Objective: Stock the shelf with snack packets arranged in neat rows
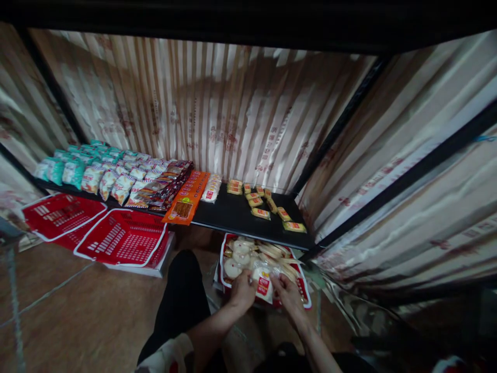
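Observation:
Between my hands is a clear snack packet (264,286) with white contents and a red label. My left hand (244,289) pinches its left side, and my right hand (286,290) has hold of the right side. The packet is above a red basket with a white rim (222,261), filled with more wrapped snacks. Round pale packets (233,268) lie at the basket's left, and long pale packets (274,250) at its right. Behind the basket, several small yellow packets (260,213) rest on the black shelf (225,211).
Along the shelf's left stand rows of teal packets (73,171), white packets (112,182) and dark red packets (171,181). An orange bag (188,199) overhangs the shelf edge beside white packets (212,188). Two red baskets (128,235) sit at the lower left. Black frame posts (345,122) border the shelf.

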Demonstrator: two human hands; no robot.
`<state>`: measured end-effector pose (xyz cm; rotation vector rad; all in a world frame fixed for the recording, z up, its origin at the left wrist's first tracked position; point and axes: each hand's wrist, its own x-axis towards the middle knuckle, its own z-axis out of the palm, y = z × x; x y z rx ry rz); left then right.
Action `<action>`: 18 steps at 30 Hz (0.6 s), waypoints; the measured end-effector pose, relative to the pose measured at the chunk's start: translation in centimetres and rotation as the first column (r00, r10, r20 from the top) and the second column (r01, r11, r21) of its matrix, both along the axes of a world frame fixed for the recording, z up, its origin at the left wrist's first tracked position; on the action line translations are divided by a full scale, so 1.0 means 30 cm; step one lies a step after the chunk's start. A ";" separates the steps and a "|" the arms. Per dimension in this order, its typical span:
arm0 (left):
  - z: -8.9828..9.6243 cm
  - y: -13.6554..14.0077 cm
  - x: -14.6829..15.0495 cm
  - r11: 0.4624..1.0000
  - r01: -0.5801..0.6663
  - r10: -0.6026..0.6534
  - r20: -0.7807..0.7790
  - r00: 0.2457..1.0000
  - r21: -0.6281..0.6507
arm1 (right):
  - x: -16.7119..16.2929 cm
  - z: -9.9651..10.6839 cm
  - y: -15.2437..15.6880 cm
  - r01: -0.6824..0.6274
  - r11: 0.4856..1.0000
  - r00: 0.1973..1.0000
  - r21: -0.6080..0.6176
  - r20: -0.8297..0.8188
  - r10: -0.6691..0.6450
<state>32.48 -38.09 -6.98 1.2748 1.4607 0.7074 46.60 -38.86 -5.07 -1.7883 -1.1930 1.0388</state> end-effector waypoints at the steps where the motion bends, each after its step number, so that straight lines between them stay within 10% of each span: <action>1: 0.000 0.011 0.003 1.000 0.009 -0.009 -0.009 1.000 0.011 | 0.003 0.001 0.011 0.009 1.000 1.000 -0.003 0.018 -0.009; 18: -0.012 0.008 -0.040 0.987 0.133 -0.149 -0.228 0.962 -0.085 | -0.029 -0.096 0.014 -0.003 0.998 0.999 -0.058 0.054 0.006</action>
